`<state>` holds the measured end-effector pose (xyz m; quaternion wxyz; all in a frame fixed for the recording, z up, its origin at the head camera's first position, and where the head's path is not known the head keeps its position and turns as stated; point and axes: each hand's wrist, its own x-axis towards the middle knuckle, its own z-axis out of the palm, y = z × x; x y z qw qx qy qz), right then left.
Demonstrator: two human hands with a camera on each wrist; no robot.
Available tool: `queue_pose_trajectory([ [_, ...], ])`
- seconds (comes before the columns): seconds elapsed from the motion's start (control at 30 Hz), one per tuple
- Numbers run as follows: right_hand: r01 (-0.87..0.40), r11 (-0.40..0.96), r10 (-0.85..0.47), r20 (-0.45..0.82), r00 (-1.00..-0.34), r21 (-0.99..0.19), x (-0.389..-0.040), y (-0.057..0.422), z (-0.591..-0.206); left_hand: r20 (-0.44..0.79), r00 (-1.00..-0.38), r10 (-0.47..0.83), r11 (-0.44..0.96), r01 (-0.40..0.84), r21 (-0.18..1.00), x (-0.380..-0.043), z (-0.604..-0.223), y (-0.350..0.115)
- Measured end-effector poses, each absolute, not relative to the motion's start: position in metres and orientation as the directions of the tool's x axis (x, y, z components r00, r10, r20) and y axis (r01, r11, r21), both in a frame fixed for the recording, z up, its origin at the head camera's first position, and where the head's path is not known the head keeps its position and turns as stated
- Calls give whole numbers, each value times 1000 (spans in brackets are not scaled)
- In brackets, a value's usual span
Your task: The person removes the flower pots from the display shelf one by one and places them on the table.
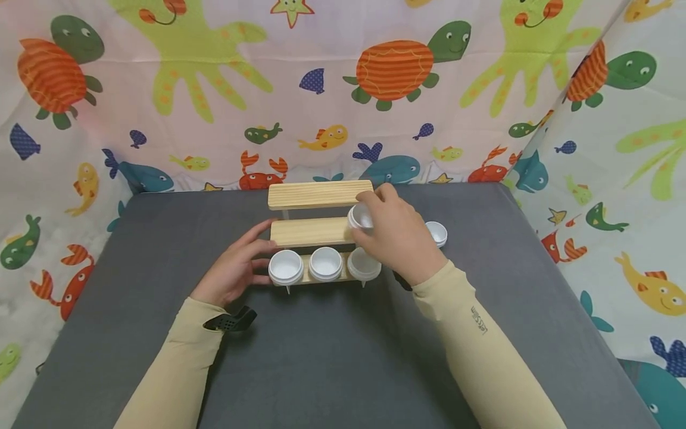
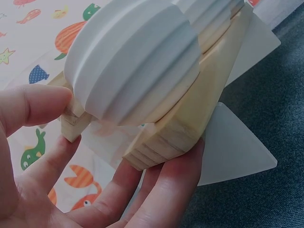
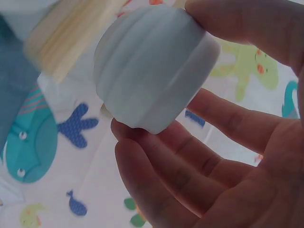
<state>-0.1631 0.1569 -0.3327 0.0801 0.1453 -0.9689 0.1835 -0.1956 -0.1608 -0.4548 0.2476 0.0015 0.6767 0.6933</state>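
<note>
A tiered wooden stand with three pale shelves rises on the grey table. Along its lowest shelf sit three small white ribbed pots. My left hand grips the stand's left end, thumb and forefinger at the middle shelf and other fingers against the lowest shelf. Between thumb and fingers, my right hand holds another white ribbed pot, close over the right end of the middle shelf. Its opening faces up in the head view.
One more white pot stands on the grey tabletop to the right of the stand, partly behind the right hand. Translucent side supports hold the shelves. A sea-animal curtain hangs behind the table and along its sides.
</note>
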Motion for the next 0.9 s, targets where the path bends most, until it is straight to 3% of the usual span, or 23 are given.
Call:
queue_pose_trajectory([
  [0.9,-66,898,19,188,-982,-436,-157,264,-352,-329,-880,343,21,-343,939,-196,-456,-159],
])
